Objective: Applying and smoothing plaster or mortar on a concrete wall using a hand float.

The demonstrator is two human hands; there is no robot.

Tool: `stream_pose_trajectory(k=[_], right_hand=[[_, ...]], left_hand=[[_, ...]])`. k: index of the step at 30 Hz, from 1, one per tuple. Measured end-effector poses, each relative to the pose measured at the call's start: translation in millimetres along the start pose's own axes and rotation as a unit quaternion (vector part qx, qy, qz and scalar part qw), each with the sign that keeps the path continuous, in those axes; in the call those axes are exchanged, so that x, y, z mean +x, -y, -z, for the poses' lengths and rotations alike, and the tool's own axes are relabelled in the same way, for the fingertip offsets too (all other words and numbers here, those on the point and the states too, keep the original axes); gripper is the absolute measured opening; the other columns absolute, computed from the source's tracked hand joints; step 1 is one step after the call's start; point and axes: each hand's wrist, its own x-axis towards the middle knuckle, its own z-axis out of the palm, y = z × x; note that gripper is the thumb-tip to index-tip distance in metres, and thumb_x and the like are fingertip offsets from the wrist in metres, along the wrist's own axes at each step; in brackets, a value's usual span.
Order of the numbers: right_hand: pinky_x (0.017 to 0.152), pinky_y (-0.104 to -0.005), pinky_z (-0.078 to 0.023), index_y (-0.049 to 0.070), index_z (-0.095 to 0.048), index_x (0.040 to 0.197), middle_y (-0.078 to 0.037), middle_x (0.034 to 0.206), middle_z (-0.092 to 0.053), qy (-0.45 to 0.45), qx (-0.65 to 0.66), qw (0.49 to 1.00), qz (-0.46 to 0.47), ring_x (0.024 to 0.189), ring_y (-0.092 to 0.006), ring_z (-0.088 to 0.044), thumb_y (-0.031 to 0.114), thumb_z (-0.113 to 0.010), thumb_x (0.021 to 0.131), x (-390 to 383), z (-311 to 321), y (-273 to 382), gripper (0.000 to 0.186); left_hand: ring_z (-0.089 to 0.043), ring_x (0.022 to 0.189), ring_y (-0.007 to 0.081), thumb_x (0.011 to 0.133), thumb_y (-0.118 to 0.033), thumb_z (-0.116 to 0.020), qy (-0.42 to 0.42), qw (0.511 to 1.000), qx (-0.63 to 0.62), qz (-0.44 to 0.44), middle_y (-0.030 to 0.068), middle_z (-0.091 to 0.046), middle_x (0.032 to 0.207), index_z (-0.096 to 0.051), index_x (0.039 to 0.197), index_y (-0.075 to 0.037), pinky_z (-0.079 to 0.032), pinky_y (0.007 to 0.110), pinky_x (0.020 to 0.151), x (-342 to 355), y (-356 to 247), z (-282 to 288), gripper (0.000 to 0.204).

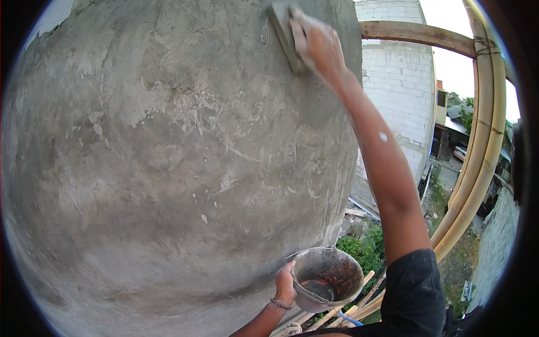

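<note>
My right arm stretches up to the top of a grey plastered wall (185, 151). My right hand (320, 45) is closed on a plastering float (285, 38), whose long flat face lies against the wall near its right edge. The float and fingers are slightly blurred. Low down, my left hand (285, 287) grips the rim of a bucket (317, 263), the thumb over its edge. Grey residue coats the bucket's inside, with reddish patches on its wall and something dark and wet-looking at the bottom. Pale splatters and scratches mark the wall's surface.
Tied bamboo poles (477, 140) rise at the right, joined to a wooden beam (418, 37) at the top. More bamboo (368, 306) lies below the bucket. Beyond the wall's edge stands a white block building (396, 84). Green plants (362, 250) grow on the ground far below.
</note>
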Motion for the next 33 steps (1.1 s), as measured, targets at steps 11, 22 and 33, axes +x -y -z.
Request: stream_pose_trajectory(k=[11, 22, 33], right_hand=[[0.067, -0.0369, -0.061, 0.010, -0.062, 0.128, -0.013, 0.082, -0.072, -0.031, 0.014, 0.999, 0.005, 0.065, -0.0259, -0.070, 0.022, -0.055, 0.099, 13.8, -4.8, -10.8, 0.033], [0.051, -0.0316, -0.057, 0.011, -0.062, 0.130, -0.008, 0.070, -0.067, -0.094, -0.045, 0.991, 0.084, 0.062, -0.0188, -0.067, 0.019, -0.048, 0.100, 20.9, -15.5, -11.7, 0.034], [0.059, -0.0332, -0.057, 0.009, -0.062, 0.128, -0.011, 0.070, -0.064, -0.111, -0.024, 0.992, 0.056, 0.063, -0.0252, -0.066, 0.020, -0.050, 0.098, 22.5, -27.5, 0.5, 0.035]], left_hand=[[-0.065, 0.091, 0.0215, 0.090, -0.024, -0.062, 0.025, 1.000, 0.017, 0.002, 0.0104, -0.069, 0.100, -0.069, 0.104, 0.002, -0.052, 0.035, 0.082, 26.1, 17.0, 23.0, 0.030], [-0.066, 0.089, 0.0217, 0.091, -0.023, -0.062, 0.033, 0.999, 0.023, -0.028, 0.0097, -0.070, 0.099, -0.069, 0.104, 0.003, -0.051, 0.035, 0.082, 28.3, 24.4, 23.2, 0.030], [-0.067, 0.089, 0.0231, 0.091, -0.023, -0.063, 0.006, 1.000, 0.010, 0.003, 0.0113, -0.070, 0.100, -0.069, 0.105, 0.003, -0.052, 0.035, 0.082, 15.4, 19.9, 22.4, 0.030]])
